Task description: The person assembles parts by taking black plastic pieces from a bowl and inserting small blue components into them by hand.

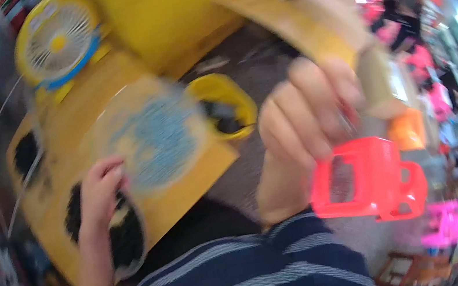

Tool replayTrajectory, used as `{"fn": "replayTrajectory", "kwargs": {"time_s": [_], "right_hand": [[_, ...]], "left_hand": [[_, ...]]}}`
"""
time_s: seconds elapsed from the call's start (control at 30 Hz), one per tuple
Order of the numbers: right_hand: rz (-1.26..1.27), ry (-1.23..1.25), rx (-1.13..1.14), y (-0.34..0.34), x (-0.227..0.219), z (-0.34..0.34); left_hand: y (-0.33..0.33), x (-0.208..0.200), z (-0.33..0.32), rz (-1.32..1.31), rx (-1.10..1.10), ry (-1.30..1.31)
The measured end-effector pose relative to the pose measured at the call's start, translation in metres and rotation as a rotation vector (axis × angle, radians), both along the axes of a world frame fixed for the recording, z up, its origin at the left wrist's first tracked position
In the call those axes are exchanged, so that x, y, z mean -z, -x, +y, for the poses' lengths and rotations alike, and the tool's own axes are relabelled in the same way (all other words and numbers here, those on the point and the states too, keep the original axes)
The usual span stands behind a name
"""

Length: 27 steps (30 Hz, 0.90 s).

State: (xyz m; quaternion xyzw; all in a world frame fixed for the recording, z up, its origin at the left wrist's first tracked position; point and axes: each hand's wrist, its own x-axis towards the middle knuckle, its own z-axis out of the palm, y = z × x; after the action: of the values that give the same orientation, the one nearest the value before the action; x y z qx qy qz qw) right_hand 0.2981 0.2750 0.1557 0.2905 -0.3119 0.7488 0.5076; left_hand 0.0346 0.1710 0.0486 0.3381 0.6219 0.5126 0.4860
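My right hand is raised at the right of the table, fingers curled in a pinch. Between thumb and fingertips shows a small dark red and silvery thing, too blurred to name. My left hand hovers over the near part of the table, its fingers pinched together; whatever they hold, if anything, cannot be made out. Beneath it lies a round dish of black small pieces. Just beyond, a round clear tray carries a spread of small blue-grey pieces.
On the tan wooden table stands a yellow fan, with another black heap at the left. A yellow bucket with dark contents is beyond the table's right edge. Red and pink plastic stools stand at right.
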Motion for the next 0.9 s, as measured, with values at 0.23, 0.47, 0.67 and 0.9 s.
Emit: {"fn": "replayTrajectory", "kwargs": {"time_s": [0.23, 0.47, 0.67, 0.9], "right_hand": [[-0.919, 0.222, -0.052, 0.140, 0.087, -0.011], [-1.173, 0.113, -0.094, 0.172, 0.113, -0.031], [-1.196, 0.087, -0.116, 0.183, 0.121, -0.044], [-1.203, 0.043, -0.064, 0.184, 0.125, -0.048]], "left_hand": [[0.006, -0.014, -0.018, -0.570, -0.297, -0.241], [0.026, 0.001, -0.043, -0.739, -0.371, -0.222], [0.028, 0.009, -0.049, -0.764, -0.327, -0.205], [0.026, 0.013, -0.050, -0.791, -0.306, -0.211]]}}
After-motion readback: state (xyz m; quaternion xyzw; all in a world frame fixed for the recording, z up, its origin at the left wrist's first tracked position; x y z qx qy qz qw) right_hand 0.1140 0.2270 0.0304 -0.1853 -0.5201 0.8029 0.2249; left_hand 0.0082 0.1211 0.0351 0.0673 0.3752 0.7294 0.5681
